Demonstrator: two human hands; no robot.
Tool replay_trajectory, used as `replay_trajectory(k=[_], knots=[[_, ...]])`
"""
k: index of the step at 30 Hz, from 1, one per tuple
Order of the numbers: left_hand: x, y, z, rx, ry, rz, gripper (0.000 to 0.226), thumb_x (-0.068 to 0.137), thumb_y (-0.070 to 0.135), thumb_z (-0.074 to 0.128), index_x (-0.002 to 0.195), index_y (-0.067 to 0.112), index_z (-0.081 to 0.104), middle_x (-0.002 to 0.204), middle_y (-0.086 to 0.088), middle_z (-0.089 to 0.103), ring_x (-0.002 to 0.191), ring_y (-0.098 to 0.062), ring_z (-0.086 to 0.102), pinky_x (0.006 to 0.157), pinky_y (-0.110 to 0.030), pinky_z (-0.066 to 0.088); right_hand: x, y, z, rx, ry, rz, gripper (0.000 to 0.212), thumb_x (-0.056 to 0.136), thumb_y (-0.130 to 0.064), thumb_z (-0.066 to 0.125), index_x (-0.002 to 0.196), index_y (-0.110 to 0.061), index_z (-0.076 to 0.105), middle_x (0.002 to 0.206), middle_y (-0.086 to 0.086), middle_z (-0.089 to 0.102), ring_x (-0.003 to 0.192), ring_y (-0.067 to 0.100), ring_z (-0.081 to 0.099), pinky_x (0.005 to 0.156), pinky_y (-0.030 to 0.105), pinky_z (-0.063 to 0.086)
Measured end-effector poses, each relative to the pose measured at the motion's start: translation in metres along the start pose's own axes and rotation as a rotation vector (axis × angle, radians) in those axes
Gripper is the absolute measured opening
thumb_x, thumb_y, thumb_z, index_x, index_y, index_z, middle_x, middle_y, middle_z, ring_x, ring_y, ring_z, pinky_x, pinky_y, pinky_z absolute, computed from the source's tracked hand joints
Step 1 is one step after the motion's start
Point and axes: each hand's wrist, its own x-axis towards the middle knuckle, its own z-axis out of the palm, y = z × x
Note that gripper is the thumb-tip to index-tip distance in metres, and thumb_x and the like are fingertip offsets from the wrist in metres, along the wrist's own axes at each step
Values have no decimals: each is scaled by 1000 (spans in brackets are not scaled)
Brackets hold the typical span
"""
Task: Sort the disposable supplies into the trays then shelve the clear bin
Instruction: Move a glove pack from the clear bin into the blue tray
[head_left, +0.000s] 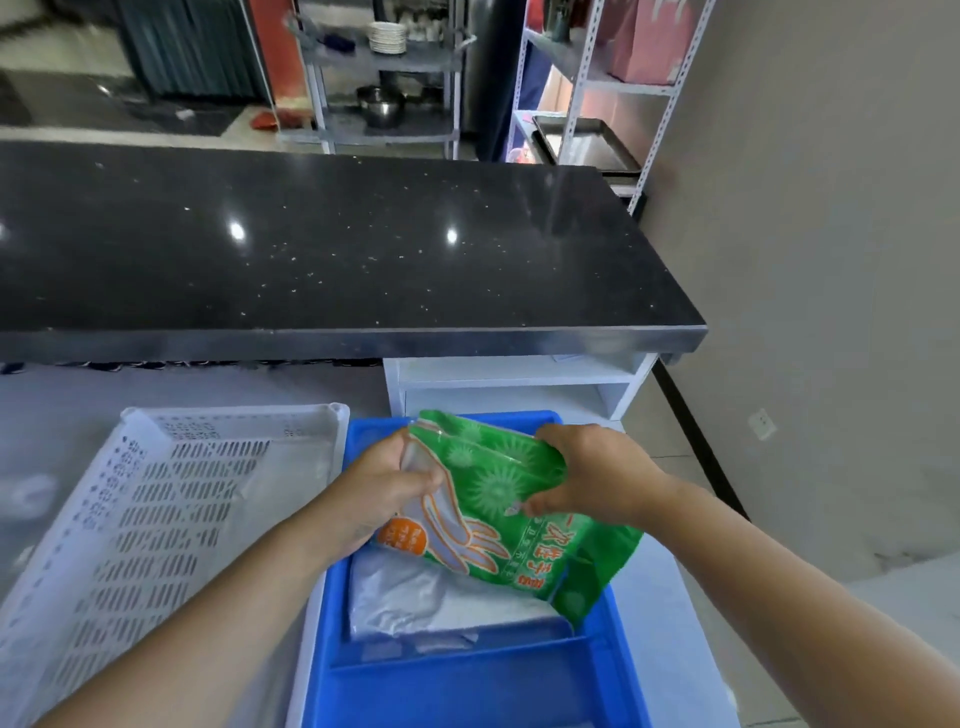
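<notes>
**Soft green bag, held in two hands**

Head view. Shows a green bag of throwaway gloves, lifted over the blue tray and tilted, with its low corner down inside the tray. Gripped on one side by the left hand, with curled fingers round the edge. Pinched on the other side by the right hand, with bent fingers tight on the crinkled top.

Probably light, soft and floppy, and maybe a bit slippery because of the shiny plastic. Not likely to break. Best held at two edges, just like now, so as not to droop or slide out.

Printed with white starbursts, a glove picture drawn in orange lines, an orange circle and red letters. Hangs above a clear, silvery pack resting in the blue tray. Set just beside a white tray full of slots, on the left. Placed in front of a black counter. No clear bin to be seen here.
</notes>
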Motion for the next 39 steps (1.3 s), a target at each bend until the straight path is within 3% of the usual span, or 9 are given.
replay_trajectory(k=[3,7,12,16,21,27,31,35,39], knots=[[7,3,2,65,51,57,15,88,-7,54,94,6,59,82,-6,70,80,-17,66,77,-30,52,9,4,-2,39,-8,-43,42,64,-63,69,82,-30,50,73,-10,54,68,15,50,54,28,31],[11,8,8,76,134,131,24,89,-4,54,84,20,58,64,16,70,63,4,63,59,-10,48,12,7,-14,89,-50,-106,56,63,-63,69,103,-31,46,82,-7,61,77,20,57,58,29,35],[21,13,5,59,158,168,20,88,8,62,101,24,60,98,0,68,88,-11,65,77,-26,54,19,12,-42,-145,115,-161,52,67,-62,65,103,-27,50,89,1,68,83,28,61,58,32,38],[34,0,-12,481,204,105,48,81,7,68,125,12,51,119,-7,59,107,-16,56,94,-30,45,16,23,-61,-411,292,-146,49,67,-62,63,97,-25,49,84,2,69,74,31,64,52,31,31],[43,-32,-11,1176,-14,44,47,83,28,63,129,22,52,128,2,54,119,-17,47,95,-31,40,7,24,-42,-550,239,-91,46,73,-57,61,98,-21,46,78,0,66,71,29,63,50,29,28],[57,-43,2,1343,-100,17,58,76,41,66,126,17,48,126,-3,51,114,-25,48,81,-31,39,3,26,-31,-444,194,-13,48,69,-57,63,96,-23,41,80,-1,65,68,28,59,44,28,19],[60,-44,8,1355,-80,-30,67,74,39,72,129,15,42,122,-6,49,112,-27,48,84,-36,43,-6,32,-35,-387,263,84,46,73,-56,62,103,-25,48,72,-1,60,70,29,61,48,28,28],[58,-40,10,1338,-60,-127,34,76,33,72,90,16,46,85,-1,53,79,-22,53,57,-30,40,-17,36,-40,-417,361,136,41,72,-53,66,97,-24,51,68,-1,62,64,29,60,46,27,25],[50,-34,10,1271,-21,-114,32,77,21,64,60,17,36,63,2,41,59,-18,41,45,-26,26,-21,30,-47,-438,429,127,42,71,-52,69,96,-22,53,68,1,64,60,29,60,45,25,26]])
